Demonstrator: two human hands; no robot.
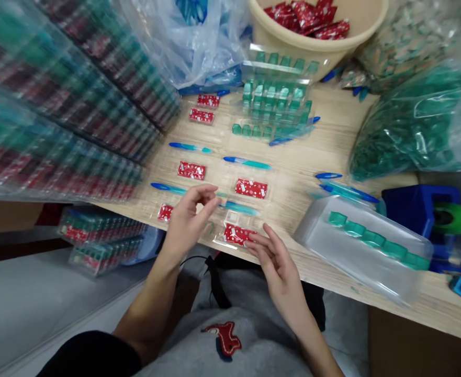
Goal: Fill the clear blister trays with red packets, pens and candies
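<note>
Red patterned packet [238,234] in a clear tray [233,217] lies just below centre in the head view, the loosely spread right hand [276,262] at its right end. Left of centre, the left hand [190,220] curls beside a blue stick [241,208]; I cannot tell its hold.

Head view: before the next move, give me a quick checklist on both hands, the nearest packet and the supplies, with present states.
1. Left hand empty: cannot tell; its fingertips are close to a blue-and-teal pen.
2. Right hand open: ok; the fingers are loosely spread.
3. Right fingertips clear of the nearest red packet: cannot tell; they overlap its right end in view.
4. That packet lying in its clear tray: ok.
5. More red packets in the cream tub: ok.
6. All pens gathered together: not ok; they lie spread over the table.
</note>
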